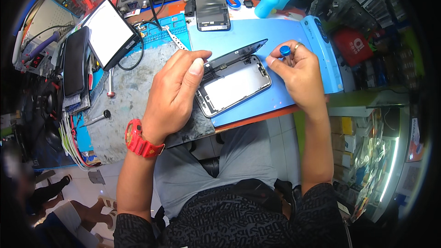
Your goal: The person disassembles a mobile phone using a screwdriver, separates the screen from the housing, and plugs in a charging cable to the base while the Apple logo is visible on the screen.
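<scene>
An opened phone housing [236,88] lies at the front edge of the blue mat, its inside pale and its rim dark. Its screen [239,53] is tilted up along the far side. My left hand [177,82], with a red watch on the wrist, grips the left end of that screen between thumb and fingers; the fingertips are partly hidden. To the right of the phone, my right hand [296,71] pinches a small screwdriver with a blue cap [285,50]. The tip of this tool is hidden by the fingers.
Another phone screen [212,8] lies behind, with blue squeeze bottles [271,0] to its right. A tilted lit display [110,34] and a dark phone [76,62] stand at left. Two screwdriver-like tools [110,82] rest on the grey mat [124,128].
</scene>
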`<action>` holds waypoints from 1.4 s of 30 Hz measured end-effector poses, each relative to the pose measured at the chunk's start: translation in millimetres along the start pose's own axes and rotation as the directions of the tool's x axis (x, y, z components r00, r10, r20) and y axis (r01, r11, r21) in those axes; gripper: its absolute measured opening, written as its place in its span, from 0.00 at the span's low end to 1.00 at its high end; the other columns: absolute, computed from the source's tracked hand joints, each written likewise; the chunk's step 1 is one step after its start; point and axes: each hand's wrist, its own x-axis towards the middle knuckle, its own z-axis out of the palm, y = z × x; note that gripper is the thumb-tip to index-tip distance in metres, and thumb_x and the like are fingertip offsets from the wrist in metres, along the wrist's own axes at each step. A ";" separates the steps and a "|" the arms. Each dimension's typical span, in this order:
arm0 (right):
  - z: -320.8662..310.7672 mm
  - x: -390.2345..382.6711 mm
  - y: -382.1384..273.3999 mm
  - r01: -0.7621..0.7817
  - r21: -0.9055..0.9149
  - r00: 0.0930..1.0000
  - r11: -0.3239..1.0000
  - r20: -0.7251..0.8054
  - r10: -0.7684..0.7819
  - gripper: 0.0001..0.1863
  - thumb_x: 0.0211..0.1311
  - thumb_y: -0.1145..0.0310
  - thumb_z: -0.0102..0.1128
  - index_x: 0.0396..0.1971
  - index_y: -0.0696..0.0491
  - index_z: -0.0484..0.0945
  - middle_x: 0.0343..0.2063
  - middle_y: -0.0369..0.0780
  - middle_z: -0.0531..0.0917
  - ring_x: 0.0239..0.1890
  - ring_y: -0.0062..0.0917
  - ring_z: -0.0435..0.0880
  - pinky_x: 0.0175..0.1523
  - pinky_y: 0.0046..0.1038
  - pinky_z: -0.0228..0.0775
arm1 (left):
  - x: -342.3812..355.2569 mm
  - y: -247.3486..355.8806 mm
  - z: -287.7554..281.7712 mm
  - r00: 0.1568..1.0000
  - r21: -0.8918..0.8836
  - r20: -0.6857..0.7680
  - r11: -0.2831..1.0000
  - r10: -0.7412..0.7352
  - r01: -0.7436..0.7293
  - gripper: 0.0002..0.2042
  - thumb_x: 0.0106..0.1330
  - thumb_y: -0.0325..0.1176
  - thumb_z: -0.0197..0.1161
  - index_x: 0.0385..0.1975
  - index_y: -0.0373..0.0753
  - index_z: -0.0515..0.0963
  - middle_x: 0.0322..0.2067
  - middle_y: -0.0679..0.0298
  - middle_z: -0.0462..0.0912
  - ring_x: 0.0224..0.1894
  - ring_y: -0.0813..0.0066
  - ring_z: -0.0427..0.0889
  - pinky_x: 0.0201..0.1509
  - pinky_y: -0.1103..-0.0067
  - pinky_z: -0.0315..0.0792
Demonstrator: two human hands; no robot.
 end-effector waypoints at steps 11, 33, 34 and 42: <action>28.3 -6.7 -6.4 0.030 -0.108 0.997 0.994 -0.063 -0.037 0.08 0.66 0.80 0.70 0.33 0.56 0.77 0.31 0.33 0.83 0.34 0.11 0.76 0.42 0.18 0.69 | -0.8 0.7 1.9 1.000 -0.016 -0.001 1.000 -0.005 0.005 0.22 0.87 0.39 0.46 0.56 0.27 0.83 0.41 0.54 0.82 0.41 0.66 0.79 0.52 0.73 0.72; 49.1 2.1 -21.2 0.024 -0.425 0.985 0.905 -0.146 -0.095 0.10 0.60 0.80 0.71 0.32 0.65 0.75 0.24 0.47 0.82 0.27 0.27 0.82 0.37 0.34 0.76 | -2.2 -3.6 3.3 0.999 -0.011 -0.049 1.000 0.009 -0.010 0.20 0.87 0.39 0.50 0.54 0.28 0.82 0.38 0.53 0.82 0.41 0.60 0.82 0.50 0.70 0.74; 49.4 1.7 -20.9 0.028 -0.433 0.983 0.901 -0.150 -0.103 0.10 0.60 0.80 0.71 0.31 0.64 0.75 0.23 0.47 0.82 0.26 0.27 0.82 0.36 0.35 0.76 | -2.0 -3.2 3.1 0.998 -0.012 -0.057 1.000 0.004 -0.004 0.19 0.87 0.39 0.50 0.54 0.28 0.83 0.38 0.53 0.82 0.40 0.60 0.82 0.49 0.70 0.74; 52.8 -0.5 -32.8 0.052 -0.544 0.982 0.838 -0.126 -0.143 0.10 0.58 0.80 0.71 0.31 0.63 0.75 0.24 0.49 0.83 0.28 0.39 0.87 0.37 0.36 0.77 | -0.4 -6.5 7.0 0.988 -0.005 -0.145 0.999 0.044 -0.045 0.16 0.83 0.40 0.59 0.48 0.30 0.84 0.37 0.50 0.85 0.38 0.49 0.85 0.43 0.62 0.78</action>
